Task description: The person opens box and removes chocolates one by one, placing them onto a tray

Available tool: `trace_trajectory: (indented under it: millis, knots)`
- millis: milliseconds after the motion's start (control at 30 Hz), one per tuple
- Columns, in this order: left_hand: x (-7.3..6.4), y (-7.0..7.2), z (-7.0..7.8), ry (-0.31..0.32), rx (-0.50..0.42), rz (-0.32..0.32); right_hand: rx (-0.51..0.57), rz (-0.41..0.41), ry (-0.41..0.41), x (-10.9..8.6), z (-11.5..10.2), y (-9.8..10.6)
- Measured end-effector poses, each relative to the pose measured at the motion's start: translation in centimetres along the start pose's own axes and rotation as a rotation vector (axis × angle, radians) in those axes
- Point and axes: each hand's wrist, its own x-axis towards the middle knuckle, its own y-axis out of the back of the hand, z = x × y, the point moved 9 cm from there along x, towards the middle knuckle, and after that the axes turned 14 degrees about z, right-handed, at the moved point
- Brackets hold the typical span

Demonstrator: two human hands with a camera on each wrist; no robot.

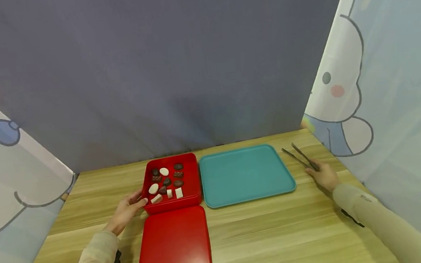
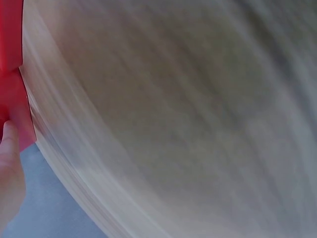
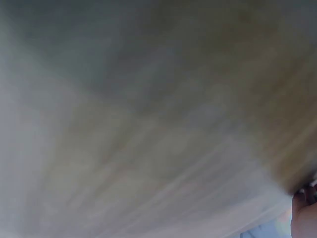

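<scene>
A red box (image 1: 196, 183) holds several brown and white pieces that look like chocolates (image 1: 178, 183). At its near left corner my left hand (image 1: 124, 211) holds the box, with the thumb over the edge and the other fingers partly hidden by the left wall. The left wrist view catches a finger (image 2: 10, 153) against the red wall. On the right side of the table my right hand (image 1: 325, 175) grips metal tongs (image 1: 299, 156) near their rear end. Their arms are spread and point away, towards the back left, with nothing between the tips.
A flat red lid (image 1: 174, 247) lies right in front of the red box. Beside the box, to the right, is a teal tray (image 1: 247, 174). Everything rests on a wooden table (image 1: 266, 236), with a grey curtain (image 1: 174, 67) behind its back edge.
</scene>
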Motion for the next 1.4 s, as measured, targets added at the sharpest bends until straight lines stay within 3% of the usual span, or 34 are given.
trace_trajectory:
  millis: [200, 367, 600, 867, 1000, 1133, 1400]
  knots:
    - [-0.1, 0.2, -0.1, 0.007, 0.001, 0.006, 0.203, -0.039, -0.112, -0.1, -0.3, 0.4]
    - [0.0, 0.1, 0.2, -0.008, 0.005, 0.013, 0.335, -0.041, -0.157, 0.1, -1.3, 0.9]
    - [0.0, -0.1, 0.4, -0.005, -0.020, 0.009, 0.164, 0.050, -0.014, 1.1, -3.1, 2.4]
    - [-0.1, 0.0, 0.1, 0.009, -0.026, 0.004, 0.302, 0.034, -0.142, 0.1, -3.7, 2.2]
    - [-0.2, -0.1, 0.1, 0.013, -0.022, 0.003, 0.325, 0.030, -0.166, -0.2, -3.9, 2.2]
    - [-0.2, -0.2, 0.2, 0.019, -0.020, 0.005, 0.331, 0.030, -0.174, -0.3, -4.0, 2.0]
    - [0.0, -0.1, 0.0, 0.032, -0.036, 0.004, 0.301, 0.068, -0.109, -0.4, -5.5, 1.6]
